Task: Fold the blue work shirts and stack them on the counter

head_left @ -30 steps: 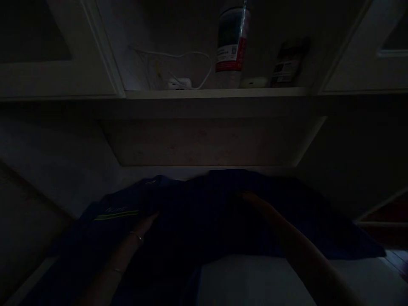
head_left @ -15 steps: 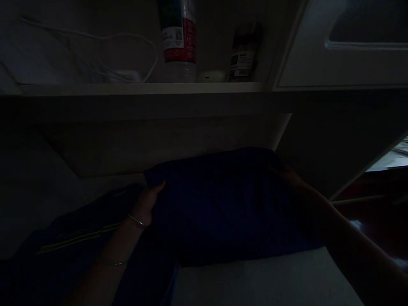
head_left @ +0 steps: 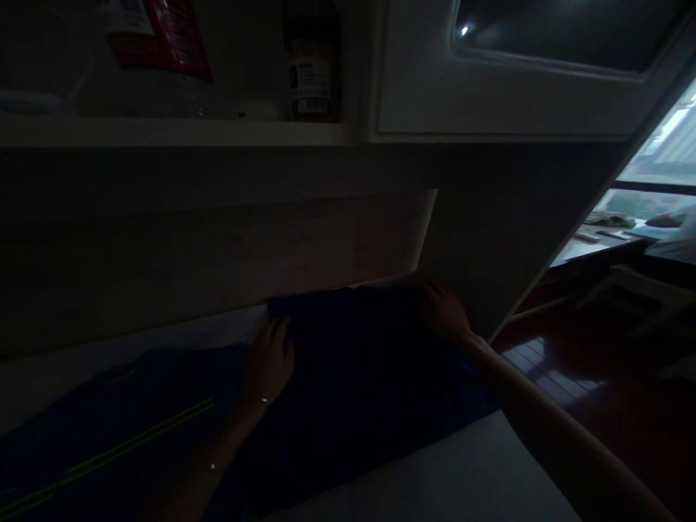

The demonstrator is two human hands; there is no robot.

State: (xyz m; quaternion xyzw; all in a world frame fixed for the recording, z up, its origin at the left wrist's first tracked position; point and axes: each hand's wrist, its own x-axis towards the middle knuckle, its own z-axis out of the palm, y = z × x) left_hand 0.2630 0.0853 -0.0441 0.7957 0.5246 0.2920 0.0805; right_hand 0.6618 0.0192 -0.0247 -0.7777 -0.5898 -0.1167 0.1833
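A dark blue garment (head_left: pixel 359 370) lies spread over a pale surface, its far edge close to the back wall. My left hand (head_left: pixel 270 362) rests on its left end, fingers apart. At the far right corner, my right hand (head_left: pixel 446 312) lies on the cloth with its fingers stretched out. To the left is more dark blue cloth with yellow-green stripes (head_left: pixel 138 438); dim light hides whether it joins the rest. Thin bracelets circle the left wrist.
Above the hands runs a pale shelf (head_left: pixel 174 133) with a red-labelled bottle (head_left: pixel 179 36) and a dark labelled jar (head_left: pixel 311 80). A cabinet door (head_left: pixel 511 94) is at upper right. A side panel (head_left: pixel 489 225) bounds the right, beyond which show a reddish floor (head_left: pixel 565 377) and a window.
The garment has come down flat onto the surface. My left hand has loosened from its edge to lie on top. The view has swung right, showing the window and floor.
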